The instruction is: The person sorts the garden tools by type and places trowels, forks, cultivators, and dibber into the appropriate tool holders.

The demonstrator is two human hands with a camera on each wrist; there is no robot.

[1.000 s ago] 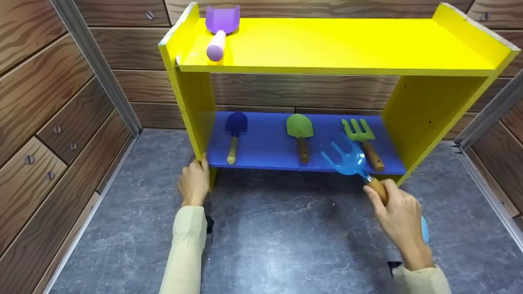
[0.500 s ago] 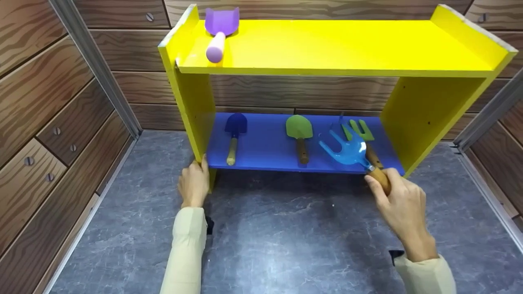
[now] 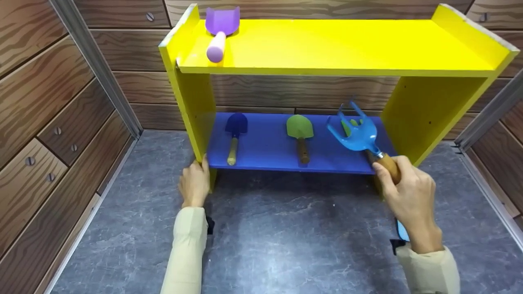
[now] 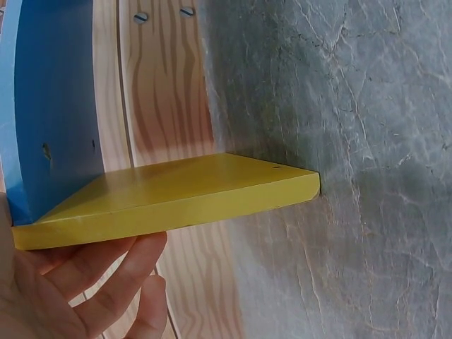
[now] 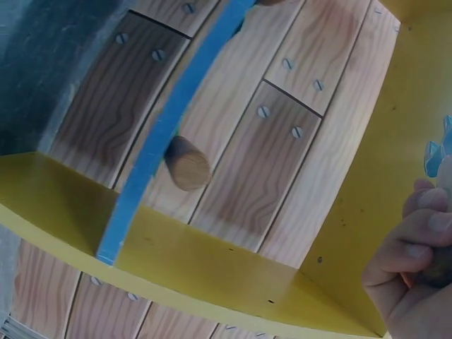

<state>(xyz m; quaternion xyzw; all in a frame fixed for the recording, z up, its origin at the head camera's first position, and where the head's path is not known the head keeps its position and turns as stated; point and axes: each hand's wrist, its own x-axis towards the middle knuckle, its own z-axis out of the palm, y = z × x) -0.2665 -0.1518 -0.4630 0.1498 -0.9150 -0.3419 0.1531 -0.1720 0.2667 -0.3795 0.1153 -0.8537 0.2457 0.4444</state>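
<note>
My right hand [image 3: 410, 194] grips the wooden handle of a blue garden hand fork [image 3: 359, 136] near the right end of the lower shelf. The fork's tines point up and toward the back, overlapping a green hand fork [image 3: 346, 127] that lies on the blue shelf board [image 3: 265, 141]. That green fork is mostly hidden in the head view; a wooden handle end [image 5: 189, 166] sticks out past the board's edge in the right wrist view. At the lower left, my left hand [image 3: 194, 183] holds the front edge of the yellow shelf unit's side panel [image 4: 176, 208], fingertips against its outer face.
A dark blue trowel [image 3: 236, 124] and a green trowel [image 3: 300, 127] lie apart on the blue board. On the yellow top [image 3: 335, 45] rests a purple scoop [image 3: 222, 22]. Part of a light blue object [image 3: 402, 230] shows beside my right wrist. Wood-patterned walls [image 3: 61, 163] surround the grey floor [image 3: 278, 228].
My right hand has moved forward and slightly right with the blue hand fork, which now covers more of the green one. The left hand stays on the side panel.
</note>
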